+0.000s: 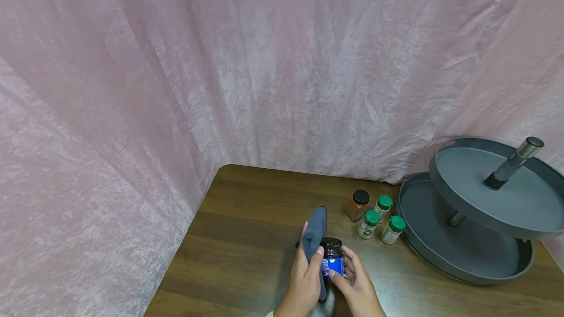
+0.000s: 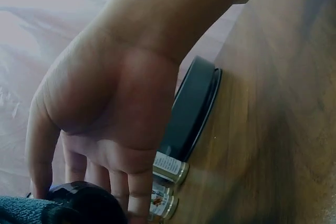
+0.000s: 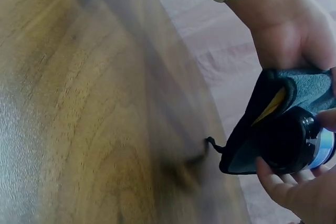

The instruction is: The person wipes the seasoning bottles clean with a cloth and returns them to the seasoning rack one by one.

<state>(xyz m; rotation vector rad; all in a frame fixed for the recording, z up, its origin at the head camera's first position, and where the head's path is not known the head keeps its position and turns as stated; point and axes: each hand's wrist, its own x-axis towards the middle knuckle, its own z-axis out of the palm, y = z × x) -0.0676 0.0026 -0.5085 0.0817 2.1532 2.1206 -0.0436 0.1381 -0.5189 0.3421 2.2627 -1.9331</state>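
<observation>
A folded grey-blue cloth [image 1: 314, 231] is gripped by my left hand [image 1: 301, 285], its thumb over the near face. Against the cloth's right side stands a dark jar [image 1: 332, 252] with a black lid and blue label. My right hand [image 1: 359, 285] holds that jar, thumb in front and fingers around the far side. In the right wrist view the dark jar [image 3: 286, 140] lies against the cloth [image 3: 315, 90], whose fold shows a yellow strip. The left wrist view catches only the top of the jar [image 2: 92, 200] and a cloth edge [image 2: 23, 211].
Several small jars stand right of the hands: one with a black lid [image 1: 361, 196], others with green lids [image 1: 397, 224]. Farther right is a two-tier grey round tray [image 1: 462, 253] with a metal post. A pink curtain [image 1: 264, 62] hangs behind the wooden table [image 1: 246, 219].
</observation>
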